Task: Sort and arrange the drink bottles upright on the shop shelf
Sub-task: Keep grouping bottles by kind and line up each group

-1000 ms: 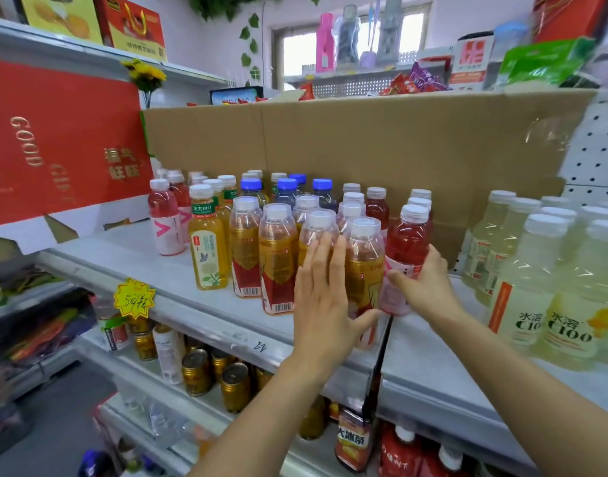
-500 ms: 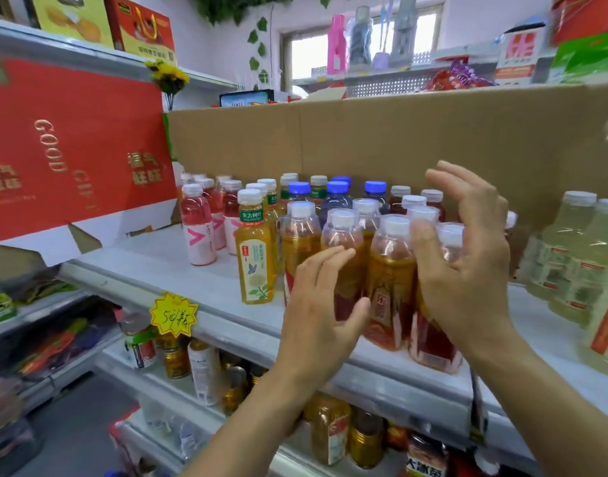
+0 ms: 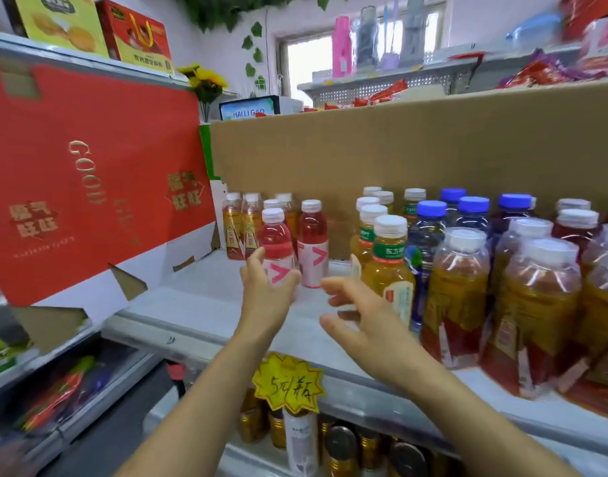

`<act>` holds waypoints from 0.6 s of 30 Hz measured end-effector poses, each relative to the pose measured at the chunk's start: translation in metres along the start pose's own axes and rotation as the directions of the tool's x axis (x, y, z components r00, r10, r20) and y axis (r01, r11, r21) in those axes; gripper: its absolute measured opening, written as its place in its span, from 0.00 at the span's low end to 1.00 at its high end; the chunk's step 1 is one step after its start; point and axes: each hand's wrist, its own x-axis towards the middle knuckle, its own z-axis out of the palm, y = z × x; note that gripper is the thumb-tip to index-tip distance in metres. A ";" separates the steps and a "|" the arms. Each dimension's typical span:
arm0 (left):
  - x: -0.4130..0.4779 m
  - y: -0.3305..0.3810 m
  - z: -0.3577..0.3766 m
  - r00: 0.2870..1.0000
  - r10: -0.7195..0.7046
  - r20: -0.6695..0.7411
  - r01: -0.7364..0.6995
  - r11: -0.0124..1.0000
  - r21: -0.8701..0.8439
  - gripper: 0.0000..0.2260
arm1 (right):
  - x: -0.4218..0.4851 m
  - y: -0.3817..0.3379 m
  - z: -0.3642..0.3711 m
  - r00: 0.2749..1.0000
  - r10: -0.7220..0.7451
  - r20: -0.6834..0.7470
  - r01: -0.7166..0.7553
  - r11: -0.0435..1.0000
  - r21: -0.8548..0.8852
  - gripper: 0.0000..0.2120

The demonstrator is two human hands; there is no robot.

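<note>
Gripping pink bottle (image 3: 277, 241), left hand (image 3: 266, 297)

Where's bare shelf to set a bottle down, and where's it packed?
Bare shelf lies front-left, between the red gift box and the pink bottles. A narrow lane runs between the pink bottles and the green-label tea bottles. Right of that, amber bottles stand tightly packed.

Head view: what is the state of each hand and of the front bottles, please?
front pink bottle: upright, capped, gripped low.
left hand: grips front pink bottle.
right hand: open, holds nothing.
second pink bottle: upright, capped, untouched.
green-label tea bottle: upright, capped.
</note>
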 end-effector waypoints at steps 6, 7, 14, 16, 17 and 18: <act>0.054 -0.026 -0.003 0.975 -0.112 0.192 0.134 0.985 -0.109 0.32 | 0.046 0.031 0.044 0.948 0.304 0.094 -0.309 0.950 0.040 0.33; 0.059 -0.028 -0.003 0.970 -0.109 0.216 0.140 0.981 -0.134 0.33 | 0.054 0.036 0.050 0.940 0.330 0.089 -0.334 0.942 0.036 0.35; 0.067 -0.034 -0.015 0.951 -0.144 0.274 0.201 0.961 -0.192 0.27 | 0.100 0.055 0.077 0.944 0.329 0.008 -0.325 0.929 0.177 0.44; 0.068 -0.043 -0.022 0.939 -0.148 0.310 0.208 0.963 -0.171 0.27 | 0.110 0.054 0.087 0.945 0.327 -0.033 -0.302 0.905 0.300 0.43; 0.073 -0.047 -0.025 0.938 -0.155 0.310 0.207 0.968 -0.144 0.25 | 0.114 0.053 0.091 0.938 0.339 -0.069 -0.297 0.892 0.341 0.41; 0.080 -0.051 -0.027 0.945 -0.159 0.287 0.198 0.973 -0.115 0.21 | 0.117 0.052 0.095 0.928 0.354 -0.117 -0.294 0.888 0.355 0.39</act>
